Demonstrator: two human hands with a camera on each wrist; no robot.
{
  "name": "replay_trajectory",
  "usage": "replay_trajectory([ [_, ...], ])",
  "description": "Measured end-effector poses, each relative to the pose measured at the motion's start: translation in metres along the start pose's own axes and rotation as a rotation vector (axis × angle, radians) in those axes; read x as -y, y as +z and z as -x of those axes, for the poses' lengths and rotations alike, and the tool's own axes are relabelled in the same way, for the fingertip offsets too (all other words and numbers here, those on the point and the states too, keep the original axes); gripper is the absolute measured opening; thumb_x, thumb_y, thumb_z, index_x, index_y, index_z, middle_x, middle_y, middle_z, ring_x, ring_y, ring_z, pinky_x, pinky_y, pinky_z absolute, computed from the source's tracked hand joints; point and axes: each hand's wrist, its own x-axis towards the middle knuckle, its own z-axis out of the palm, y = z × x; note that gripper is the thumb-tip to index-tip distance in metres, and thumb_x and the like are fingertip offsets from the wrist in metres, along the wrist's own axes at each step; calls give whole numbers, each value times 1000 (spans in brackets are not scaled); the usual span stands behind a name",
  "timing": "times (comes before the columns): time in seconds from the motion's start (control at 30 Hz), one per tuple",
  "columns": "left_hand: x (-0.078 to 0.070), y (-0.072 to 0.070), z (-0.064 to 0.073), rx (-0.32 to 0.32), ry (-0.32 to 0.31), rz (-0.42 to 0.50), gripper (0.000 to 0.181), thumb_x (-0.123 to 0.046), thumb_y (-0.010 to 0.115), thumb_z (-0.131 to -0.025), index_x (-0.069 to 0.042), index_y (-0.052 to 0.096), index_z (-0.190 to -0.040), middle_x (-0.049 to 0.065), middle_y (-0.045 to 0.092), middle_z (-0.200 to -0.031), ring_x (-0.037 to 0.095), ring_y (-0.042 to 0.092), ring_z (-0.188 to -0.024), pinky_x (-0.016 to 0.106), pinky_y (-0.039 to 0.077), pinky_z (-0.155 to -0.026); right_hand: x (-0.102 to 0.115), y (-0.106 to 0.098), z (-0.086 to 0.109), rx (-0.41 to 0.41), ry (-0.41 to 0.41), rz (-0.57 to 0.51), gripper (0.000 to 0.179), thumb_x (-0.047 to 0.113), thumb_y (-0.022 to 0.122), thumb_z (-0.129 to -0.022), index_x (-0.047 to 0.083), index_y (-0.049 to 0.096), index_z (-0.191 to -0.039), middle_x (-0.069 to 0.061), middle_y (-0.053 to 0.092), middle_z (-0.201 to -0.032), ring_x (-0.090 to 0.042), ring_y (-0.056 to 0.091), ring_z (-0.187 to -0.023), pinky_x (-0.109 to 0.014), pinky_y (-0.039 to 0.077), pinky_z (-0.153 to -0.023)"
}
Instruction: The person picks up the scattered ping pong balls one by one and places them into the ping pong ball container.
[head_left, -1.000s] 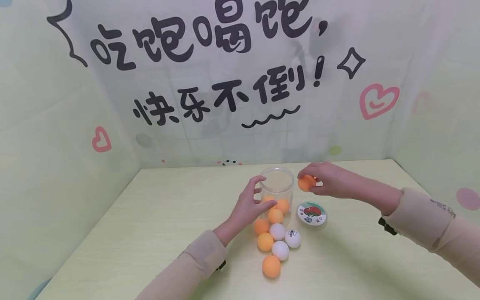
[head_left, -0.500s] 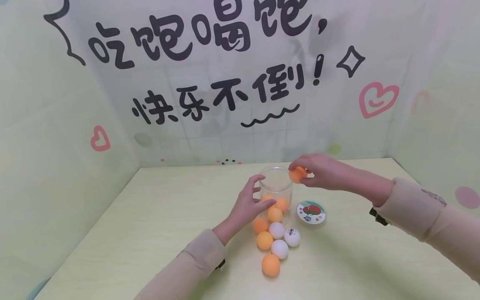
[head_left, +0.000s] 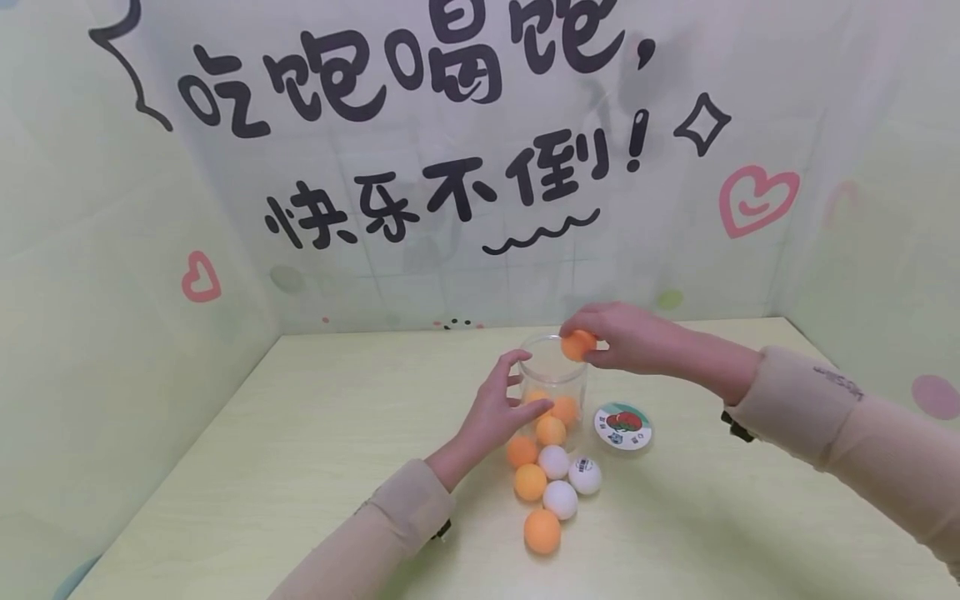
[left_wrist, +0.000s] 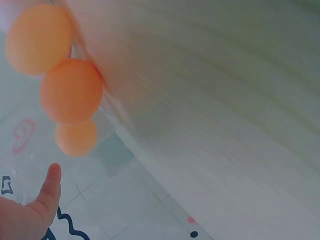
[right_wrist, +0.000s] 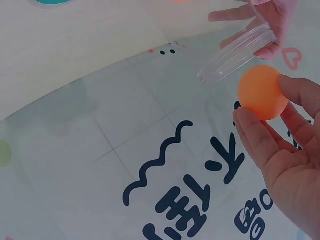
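My left hand [head_left: 495, 412] holds the left side of a clear jar [head_left: 553, 380], thumb across its front, keeping it upright on the table. Orange table tennis balls [head_left: 565, 410] show through its wall. Between thumb and fingers, my right hand [head_left: 633, 340] pinches another orange table tennis ball [head_left: 578, 346] at the right part of the jar's rim. In the right wrist view, that ball [right_wrist: 262, 93] sits close to the jar's mouth [right_wrist: 237, 52], seemingly apart from it. The left wrist view shows one finger or thumb [left_wrist: 47, 200] beside several orange balls [left_wrist: 71, 91].
Loose orange balls [head_left: 542, 531] and white balls [head_left: 560, 500] lie on the table [head_left: 360, 417] in front of the jar. Right of the jar lies a round lid [head_left: 623, 426] with a red picture. A printed cloth [head_left: 420, 283] hangs behind the table.
My right hand has moved left and slightly up in the view with the orange table tennis ball, from beside the jar to its rim. My left hand stays on the jar.
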Motion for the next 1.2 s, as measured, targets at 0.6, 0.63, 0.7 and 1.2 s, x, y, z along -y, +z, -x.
replay_trajectory([
  [0.6, 1, 1, 0, -2, 2, -8, 63, -22, 72, -79, -17, 35, -130, 7, 38, -139, 33, 49, -118, 42, 49, -88, 1, 6, 1, -42, -51, -61, 27, -1, 67, -78, 1, 61, -105, -12, 62, -106, -27, 61, -90, -36, 53, -76],
  [0.63, 1, 1, 0, -2, 2, -9, 63, -22, 72, -79, -17, 35, -130, 7, 38, -139, 33, 49, -118, 42, 49, -88, 1, 6, 2, -41, -51, -69, 27, -2, 66, -79, 1, 61, -105, -13, 62, -106, -28, 62, -89, -36, 53, -75],
  [0.7, 0, 1, 0, -2, 0, -10, 63, -21, 72, -80, -17, 35, -131, 7, 38, -139, 33, 49, -118, 42, 49, -88, 2, 5, 6, -43, -48, -80, 26, -2, 66, -79, 0, 61, -104, -13, 62, -105, -28, 62, -86, -36, 54, -74],
  [1.2, -1, 0, 0, 9, -21, -9, 64, -23, 71, -80, -18, 34, -132, 7, 35, -142, 33, 47, -120, 42, 48, -89, 8, 38, 35, 69, 1, -207, 26, 2, 67, -80, 3, 62, -106, -9, 62, -103, -19, 61, -85, -29, 54, -71],
])
